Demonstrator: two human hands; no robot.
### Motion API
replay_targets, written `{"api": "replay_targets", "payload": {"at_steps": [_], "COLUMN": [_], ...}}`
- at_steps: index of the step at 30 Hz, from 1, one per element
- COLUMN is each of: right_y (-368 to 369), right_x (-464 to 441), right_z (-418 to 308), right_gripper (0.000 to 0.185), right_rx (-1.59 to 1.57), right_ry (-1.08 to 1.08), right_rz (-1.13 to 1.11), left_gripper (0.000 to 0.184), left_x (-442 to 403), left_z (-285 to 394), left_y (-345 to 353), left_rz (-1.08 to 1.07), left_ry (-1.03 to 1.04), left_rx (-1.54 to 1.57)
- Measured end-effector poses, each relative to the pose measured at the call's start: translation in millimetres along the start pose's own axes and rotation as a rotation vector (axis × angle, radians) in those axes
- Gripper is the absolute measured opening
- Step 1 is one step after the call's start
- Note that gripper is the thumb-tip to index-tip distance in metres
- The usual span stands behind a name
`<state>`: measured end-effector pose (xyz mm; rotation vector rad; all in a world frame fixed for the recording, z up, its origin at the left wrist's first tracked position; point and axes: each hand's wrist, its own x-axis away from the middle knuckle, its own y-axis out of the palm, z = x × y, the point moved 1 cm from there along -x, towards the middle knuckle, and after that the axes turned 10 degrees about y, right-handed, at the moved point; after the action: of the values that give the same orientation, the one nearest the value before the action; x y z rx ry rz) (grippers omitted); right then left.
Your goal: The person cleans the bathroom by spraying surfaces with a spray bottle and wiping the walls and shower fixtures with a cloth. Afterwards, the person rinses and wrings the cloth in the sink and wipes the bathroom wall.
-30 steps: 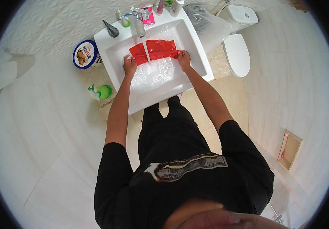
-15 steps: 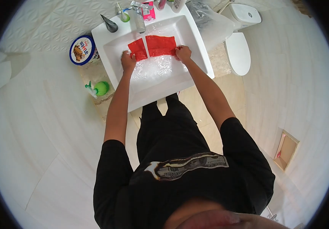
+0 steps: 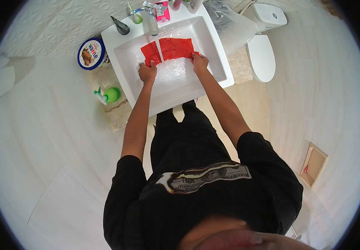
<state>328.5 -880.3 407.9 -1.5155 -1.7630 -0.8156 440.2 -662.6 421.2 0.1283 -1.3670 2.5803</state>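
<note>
A red cloth (image 3: 176,48) is stretched between my hands inside the white sink (image 3: 163,103). It looks wet, and a narrow white stream of water (image 3: 160,51) from the faucet (image 3: 152,26) crosses in front of it. My left hand (image 3: 147,72) pinches the lower left corner, fingers closed. At the lower right corner, the fingers of my right hand (image 3: 200,62) are closed on the cloth too. Rippling water shows on the basin floor below. The fingertips of both hands are partly hidden.
On the sink's back rim are a dark tube (image 3: 120,26), a green-based bottle (image 3: 136,18) and a pink box (image 3: 162,12). A waffle tub (image 3: 90,54) and a green spray bottle (image 3: 112,95) stand left. A toilet (image 3: 261,58) is right.
My left hand has shifted right and a little toward me, slackening the cloth's left part. My right hand has lowered slightly, and the cloth's lower right corner now dips.
</note>
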Motion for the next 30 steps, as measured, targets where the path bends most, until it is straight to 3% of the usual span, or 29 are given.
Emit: {"api": "replay_targets", "payload": {"at_steps": [2, 7, 10, 13, 16, 19, 23, 28, 30], "right_y": [-4.4, -16.3, -20.6, -10.3, -0.5, 12.0, 23.3, 10.5, -6.3], "right_x": [-2.9, -8.3, -16.6, -11.1, -14.4, -8.3, 19.1, 21.4, 22.4], "right_z": [6.1, 4.5, -3.8, -12.2, -22.3, -35.7, -54.3, -45.8, -39.7], "right_gripper": [0.029, 0.041, 0.035, 0.031, 0.038, 0.045, 0.052, 0.054, 0.054], "right_rx": [-0.030, 0.014, 0.083, -0.032, -0.119, -0.158, -0.254, -0.353, -0.281], "right_ry": [0.029, 0.063, 0.228, 0.244, 0.187, 0.094, 0.050, 0.060, 0.070], "right_rz": [-0.005, -0.047, -0.184, -0.138, -0.195, -0.293, -0.399, -0.404, -0.379], "left_gripper": [0.061, 0.051, 0.055, 0.046, 0.040, 0.030, 0.024, 0.029, 0.030], "left_x": [-3.4, -15.1, -18.6, -24.5, -34.2, -26.3, -25.7, -16.4, -8.1], "left_z": [-1.3, -4.1, -9.7, -29.2, -41.5, -2.9, 16.7, 15.0, 9.4], "left_y": [12.0, 19.2, 18.2, 36.2, 50.7, 6.1, -12.9, -11.8, -12.4], "left_rz": [0.074, -0.045, -0.106, -0.130, -0.045, -0.124, -0.033, 0.161, 0.111], "left_ry": [-0.105, -0.195, -0.216, -0.184, -0.112, -0.225, -0.082, -0.161, -0.178], "left_rx": [0.010, 0.054, 0.128, 0.234, 0.470, 0.783, 0.797, 0.971, 0.913]}}
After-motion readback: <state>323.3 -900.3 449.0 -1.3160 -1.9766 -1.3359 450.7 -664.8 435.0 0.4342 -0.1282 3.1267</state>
